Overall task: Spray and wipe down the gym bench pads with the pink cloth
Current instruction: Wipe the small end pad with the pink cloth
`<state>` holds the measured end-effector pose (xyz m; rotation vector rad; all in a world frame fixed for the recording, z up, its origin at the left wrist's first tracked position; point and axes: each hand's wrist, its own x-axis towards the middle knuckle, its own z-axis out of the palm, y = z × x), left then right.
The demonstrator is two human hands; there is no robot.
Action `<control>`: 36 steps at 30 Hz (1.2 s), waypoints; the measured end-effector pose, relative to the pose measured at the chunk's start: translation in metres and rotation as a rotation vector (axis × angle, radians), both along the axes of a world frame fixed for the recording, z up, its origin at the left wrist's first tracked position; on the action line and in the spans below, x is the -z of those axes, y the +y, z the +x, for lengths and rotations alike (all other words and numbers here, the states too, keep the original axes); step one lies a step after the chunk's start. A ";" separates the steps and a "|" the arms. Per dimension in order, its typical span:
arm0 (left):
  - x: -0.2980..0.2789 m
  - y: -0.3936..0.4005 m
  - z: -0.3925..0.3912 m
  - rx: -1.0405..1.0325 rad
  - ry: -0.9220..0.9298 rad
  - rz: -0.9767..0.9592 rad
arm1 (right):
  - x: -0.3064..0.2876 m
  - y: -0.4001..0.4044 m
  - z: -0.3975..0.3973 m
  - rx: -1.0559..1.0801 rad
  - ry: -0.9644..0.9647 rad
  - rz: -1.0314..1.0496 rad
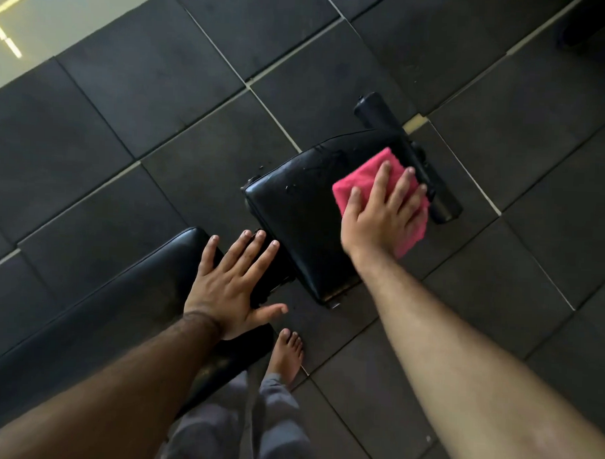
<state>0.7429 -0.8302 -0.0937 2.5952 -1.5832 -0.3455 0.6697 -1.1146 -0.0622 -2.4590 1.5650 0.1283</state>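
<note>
Head view: folded pink microfibre cloth (pixel 368 183) pinned flat under the right hand (pixel 384 215), fingers spread and pressing, at the far right edge of the small black vinyl seat pad (pixel 295 212). Unwiped, droplet-flecked vinyl stretched leftward from the cloth, along the pad's long axis. Left hand (pixel 230 288) splayed, empty, braced on the long black backrest pad (pixel 120 291) just beside the seat pad. Dark rubber floor tiles (pixel 161 104) all around.

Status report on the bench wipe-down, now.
Right hand flat, pressing the pink cloth on the small black seat pad. Left hand open, braced on the long black back pad. Spray droplets on seat pad; nothing in the way.
</note>
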 end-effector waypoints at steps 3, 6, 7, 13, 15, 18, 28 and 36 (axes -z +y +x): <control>0.000 -0.001 0.000 0.002 -0.007 0.008 | -0.004 -0.056 0.050 -0.028 0.013 0.035; -0.002 -0.002 0.000 -0.003 -0.008 0.025 | -0.005 -0.068 0.069 -0.101 0.056 0.028; -0.004 -0.003 0.000 -0.008 -0.005 0.042 | -0.004 -0.060 0.065 -0.141 0.056 0.011; -0.014 -0.008 -0.002 0.006 0.019 0.088 | 0.003 0.026 -0.016 -0.356 -0.045 -0.051; -0.020 -0.009 -0.001 0.039 -0.001 0.084 | 0.004 0.046 -0.036 -0.352 -0.018 -0.035; -0.028 -0.015 0.014 0.167 -0.085 0.032 | 0.003 0.037 -0.027 -0.362 -0.006 -0.024; -0.028 -0.022 0.115 0.473 -0.083 0.042 | 0.003 0.018 0.069 -0.466 -0.007 -0.042; -0.011 -0.011 0.112 0.107 0.062 0.053 | 0.007 0.063 -0.006 -0.852 0.000 -0.065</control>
